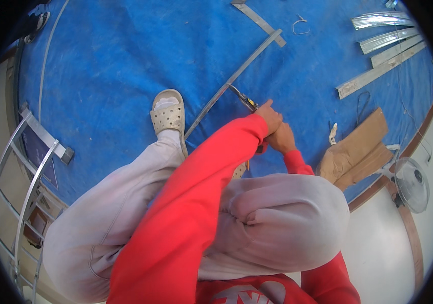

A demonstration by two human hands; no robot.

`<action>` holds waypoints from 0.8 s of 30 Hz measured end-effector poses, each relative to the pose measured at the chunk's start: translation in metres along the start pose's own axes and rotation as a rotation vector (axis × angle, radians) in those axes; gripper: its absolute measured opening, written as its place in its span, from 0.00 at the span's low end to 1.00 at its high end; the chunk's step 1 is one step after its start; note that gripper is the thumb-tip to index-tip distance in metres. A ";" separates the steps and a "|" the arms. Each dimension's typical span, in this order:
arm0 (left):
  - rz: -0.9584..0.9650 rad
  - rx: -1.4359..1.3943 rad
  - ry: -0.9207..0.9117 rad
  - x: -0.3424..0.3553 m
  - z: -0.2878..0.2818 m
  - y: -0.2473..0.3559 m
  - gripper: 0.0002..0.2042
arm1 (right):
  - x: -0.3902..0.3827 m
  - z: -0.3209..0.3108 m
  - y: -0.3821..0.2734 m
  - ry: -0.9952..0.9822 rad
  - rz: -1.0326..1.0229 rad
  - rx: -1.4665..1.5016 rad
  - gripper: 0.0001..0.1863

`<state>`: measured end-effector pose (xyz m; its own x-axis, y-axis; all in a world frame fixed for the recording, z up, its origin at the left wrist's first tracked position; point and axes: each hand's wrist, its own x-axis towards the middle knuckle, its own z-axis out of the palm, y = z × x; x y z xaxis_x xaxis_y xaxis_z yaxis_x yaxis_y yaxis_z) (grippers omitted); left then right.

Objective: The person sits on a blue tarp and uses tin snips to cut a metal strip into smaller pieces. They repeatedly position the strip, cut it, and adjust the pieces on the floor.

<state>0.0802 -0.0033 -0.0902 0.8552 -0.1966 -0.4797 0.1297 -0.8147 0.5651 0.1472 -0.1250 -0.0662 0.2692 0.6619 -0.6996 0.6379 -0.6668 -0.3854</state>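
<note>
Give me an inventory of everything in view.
Sheet: one, blue, on the floor.
Hand tool: one, dark with yellow, centre.
Overlapping strips: two, grey, top to centre.
Loose strips: at least four, silvery, upper right.
Wire loop: one, pale, top.
Cardboard: one piece, brown, right.
Fan: one, pale, far right.
Ladder-like frame: one, silvery, left.
Panel: one, dark, by that frame.
Bystander's shoe: one or more, dark, upper left.
Clogs: two, beige, centre, one mostly hidden.
Trousers: one pair, grey, lower half.
Sleeves: two, red, lower centre.
Left hand: one, bare, around hand tool.
Right hand: one, bare, against left.
</note>
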 end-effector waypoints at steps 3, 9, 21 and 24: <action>-0.019 -0.008 -0.075 0.000 0.002 0.001 0.14 | -0.002 -0.001 -0.001 -0.081 -0.079 0.127 0.18; -0.123 -0.029 -0.218 0.003 -0.018 0.013 0.16 | -0.007 -0.006 0.004 -0.146 -0.086 0.533 0.28; -1.086 -1.359 0.632 -0.081 -0.018 0.035 0.29 | -0.030 -0.012 0.010 -0.133 0.188 0.479 0.40; -1.056 -1.614 0.922 -0.069 0.014 0.046 0.33 | -0.031 -0.016 0.000 -0.109 0.172 0.467 0.42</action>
<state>0.0200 -0.0348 -0.0408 0.0660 0.5665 -0.8214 0.3795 0.7471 0.5457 0.1501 -0.1401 -0.0350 0.2495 0.5057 -0.8258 0.1935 -0.8616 -0.4692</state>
